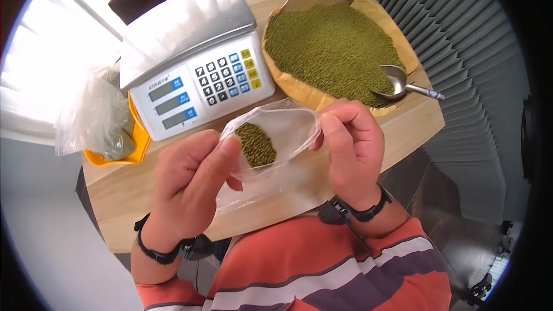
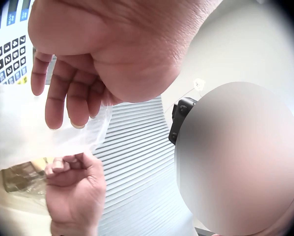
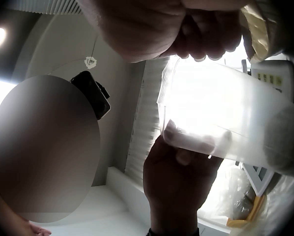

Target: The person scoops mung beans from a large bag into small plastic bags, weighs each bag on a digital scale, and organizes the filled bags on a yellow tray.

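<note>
Left hand [image 1: 193, 183], right hand [image 1: 352, 151] at bag rim [image 1: 302, 146]

The right hand [image 3: 156, 29] curls its fingers at the upper edge of a translucent, frosty plastic bag [image 3: 215, 108], whose far end looks dark. The left hand [image 3: 176, 184], wearing a black wristband [image 3: 174, 232], grips the opposite edge, beyond which a crumpled clear bag [image 3: 228, 191] sits by an orange tray [image 3: 245, 222].

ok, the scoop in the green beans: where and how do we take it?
Take the scoop by its handle, coming from the right and above. The handle is slim and sticks out past the paper bag's rim, fully exposed; the bowl is partly sunk in the beans, so I'd avoid grabbing there.
</note>
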